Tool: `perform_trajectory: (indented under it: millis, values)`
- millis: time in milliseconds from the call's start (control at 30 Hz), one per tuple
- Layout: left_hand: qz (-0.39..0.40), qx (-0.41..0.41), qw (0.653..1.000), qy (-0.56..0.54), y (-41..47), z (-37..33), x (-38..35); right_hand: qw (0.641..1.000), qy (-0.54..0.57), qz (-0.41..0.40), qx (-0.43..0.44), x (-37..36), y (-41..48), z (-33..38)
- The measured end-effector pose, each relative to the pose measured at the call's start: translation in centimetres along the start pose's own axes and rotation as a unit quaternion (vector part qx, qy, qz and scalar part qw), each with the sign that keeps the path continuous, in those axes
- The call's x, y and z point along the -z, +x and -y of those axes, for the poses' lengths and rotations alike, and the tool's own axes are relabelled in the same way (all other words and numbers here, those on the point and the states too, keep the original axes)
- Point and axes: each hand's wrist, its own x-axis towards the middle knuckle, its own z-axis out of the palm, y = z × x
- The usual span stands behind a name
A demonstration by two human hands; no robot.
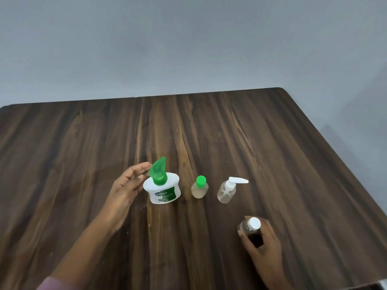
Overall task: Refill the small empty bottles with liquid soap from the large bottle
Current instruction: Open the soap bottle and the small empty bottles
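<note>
A large white soap bottle [164,190] with a green pump top stands upright near the table's middle. My left hand [127,190] is open just to its left, fingers stretched toward the pump, almost touching. To the right stands a small clear bottle with a green cap [200,188], then a small clear bottle with a white pump [227,191]. Nearer to me on the right, my right hand [265,245] grips a small clear bottle with a white cap [251,229], upright on the table.
The dark wooden table [83,153] spreads wide around the bottles, with its far edge against a grey wall and its right edge running diagonally toward me.
</note>
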Motion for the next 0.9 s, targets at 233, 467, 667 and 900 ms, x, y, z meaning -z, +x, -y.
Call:
perform_trajectory:
  millis: [233,467,667,900]
  values:
    - [-0.014,-0.131,0.988,-0.076,0.1,3.6,-0.6,0.998,-0.009,-0.054,0.018,-1.4,-0.2,-3.0]
    - [-0.050,-0.197,0.968,-0.145,-0.9,6.7,-1.7,0.996,0.054,-0.053,0.050,-1.5,-0.2,-3.2]
    - [-0.066,-0.235,0.962,-0.118,-1.0,7.8,-2.4,0.993,0.078,-0.055,0.076,-1.5,-0.3,-2.4]
    - [-0.078,-0.244,0.964,-0.071,-0.2,9.2,-2.1,0.994,0.064,-0.054,0.076,-1.3,-0.6,-1.9]
